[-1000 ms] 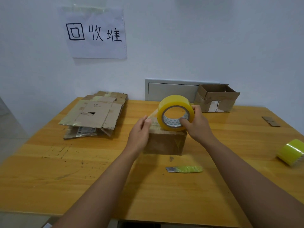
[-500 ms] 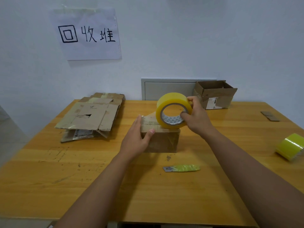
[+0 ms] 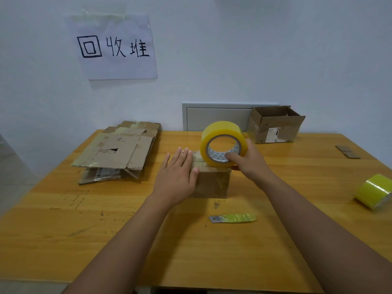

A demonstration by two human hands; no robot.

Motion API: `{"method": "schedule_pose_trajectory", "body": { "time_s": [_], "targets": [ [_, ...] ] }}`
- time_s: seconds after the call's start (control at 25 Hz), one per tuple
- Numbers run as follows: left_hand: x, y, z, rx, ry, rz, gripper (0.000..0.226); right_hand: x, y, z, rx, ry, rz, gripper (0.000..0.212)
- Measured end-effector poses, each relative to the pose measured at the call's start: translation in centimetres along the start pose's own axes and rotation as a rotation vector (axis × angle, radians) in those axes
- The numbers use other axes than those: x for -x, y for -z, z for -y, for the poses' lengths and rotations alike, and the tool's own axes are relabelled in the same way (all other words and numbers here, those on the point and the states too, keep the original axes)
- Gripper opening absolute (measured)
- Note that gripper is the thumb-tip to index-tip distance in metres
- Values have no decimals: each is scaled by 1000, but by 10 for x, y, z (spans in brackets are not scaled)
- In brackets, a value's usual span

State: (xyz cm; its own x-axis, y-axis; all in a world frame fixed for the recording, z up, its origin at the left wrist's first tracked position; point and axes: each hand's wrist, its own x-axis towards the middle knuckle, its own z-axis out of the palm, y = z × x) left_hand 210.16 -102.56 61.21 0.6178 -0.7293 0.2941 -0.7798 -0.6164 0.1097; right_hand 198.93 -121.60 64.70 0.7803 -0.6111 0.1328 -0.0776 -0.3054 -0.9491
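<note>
A small brown cardboard box [image 3: 214, 183] stands in the middle of the wooden table [image 3: 63, 230]. My left hand [image 3: 177, 177] lies flat with straight fingers on the box's left top and side. My right hand [image 3: 250, 164] grips a big yellow tape roll [image 3: 222, 134] upright on the box's top, thumb inside the core. A strip of tape runs from the roll under my left fingers.
A green-handled cutter [image 3: 233, 218] lies in front of the box. A second yellow tape roll [image 3: 374, 190] sits at the right edge. Flattened cardboard [image 3: 118, 149] is stacked at the back left, an open carton [image 3: 275, 126] at the back right, a cardboard scrap [image 3: 347, 151] beyond it.
My left hand went from pinching the tape end above the box to lying flat on the box top. The roll stayed on the box in my right hand.
</note>
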Motion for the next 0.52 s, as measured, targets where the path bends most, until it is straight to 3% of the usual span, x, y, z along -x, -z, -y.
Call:
{"method": "schedule_pose_trajectory", "body": {
  "time_s": [0.52],
  "targets": [
    [2, -4, -3, 127, -11, -14, 64, -5, 25, 9, 160, 70, -136, 17]
  ]
}}
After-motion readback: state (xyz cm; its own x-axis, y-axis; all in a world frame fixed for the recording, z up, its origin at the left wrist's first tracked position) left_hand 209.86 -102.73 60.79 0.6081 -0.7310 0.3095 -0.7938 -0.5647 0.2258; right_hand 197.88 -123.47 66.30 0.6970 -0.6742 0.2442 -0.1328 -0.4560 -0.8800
